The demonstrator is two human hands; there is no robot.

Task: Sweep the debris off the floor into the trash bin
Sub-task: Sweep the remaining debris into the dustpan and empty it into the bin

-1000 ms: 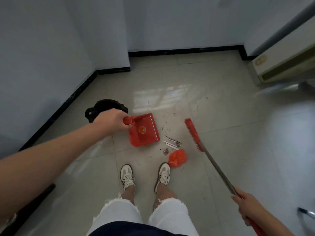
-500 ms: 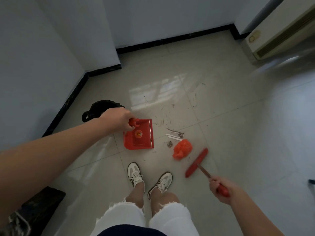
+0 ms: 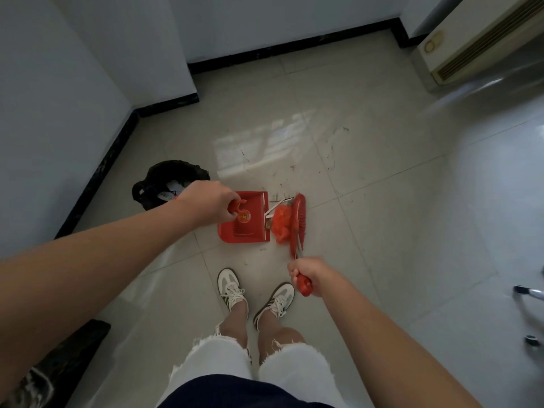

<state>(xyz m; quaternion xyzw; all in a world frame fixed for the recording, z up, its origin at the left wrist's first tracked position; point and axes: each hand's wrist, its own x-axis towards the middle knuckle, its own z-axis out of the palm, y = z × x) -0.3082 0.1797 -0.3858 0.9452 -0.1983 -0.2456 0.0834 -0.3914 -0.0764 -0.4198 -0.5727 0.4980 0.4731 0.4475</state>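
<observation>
Here left hand [image 3: 207, 206] clasps dustpan [image 3: 250, 222] handle; right hand [image 3: 312, 273] clasps broom [image 3: 298, 222] (orange debris [image 3: 282, 226] between).

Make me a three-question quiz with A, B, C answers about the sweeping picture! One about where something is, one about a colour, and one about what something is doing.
1. Where is the trash bin?
A. Beyond the left hand, near the wall
B. Between the two shoes
C. Under the white unit at top right

2. What colour is the dustpan?
A. Blue
B. Red
C. Yellow

3. What is the broom head doing?
A. Lying alone by the far wall
B. Resting inside the bin
C. Pressing the orange wad against the dustpan's open edge

Answers:
1. A, the black-lined bin sits behind the left hand, close to the dark baseboard.
2. B, pan and handle are both red.
3. C, the wad and small scraps sit squeezed between bristles and pan lip, with the right hand gripping the broom handle.
</observation>
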